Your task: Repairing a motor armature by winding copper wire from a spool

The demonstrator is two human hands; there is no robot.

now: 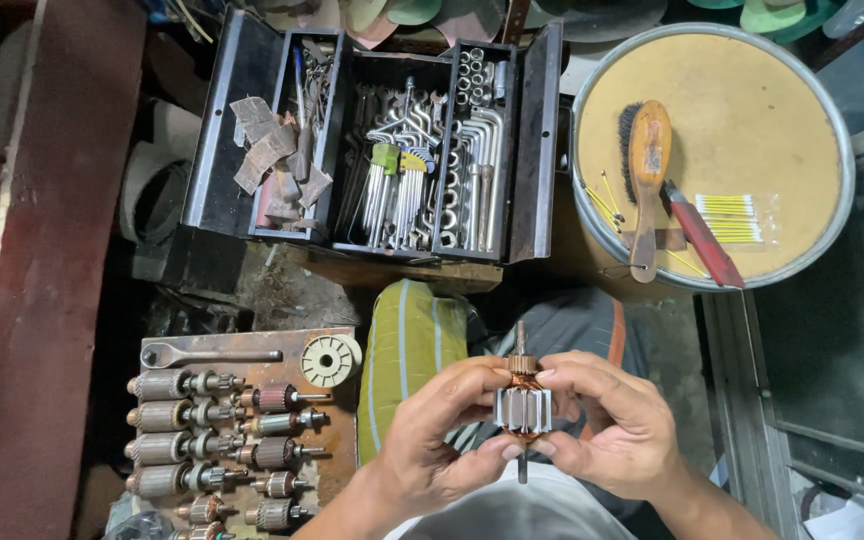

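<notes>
At the far left, a board (337,395) of spare armatures (184,416) is laid out, well apart from the hands. The left hand (432,440) is closed on the left side of a motor armature (523,408). Its shaft is held upright between both hands, long axis pointing away from the body. The right hand (617,425) is pinched on the opposite side, equally near.

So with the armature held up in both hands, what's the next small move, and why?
Probably roll the armature a little between the fingers. The left hand and right hand pinch its core from either side with the shaft upright, so only one face of the copper windings shows. The brush lies out of reach on the round tray.
</notes>
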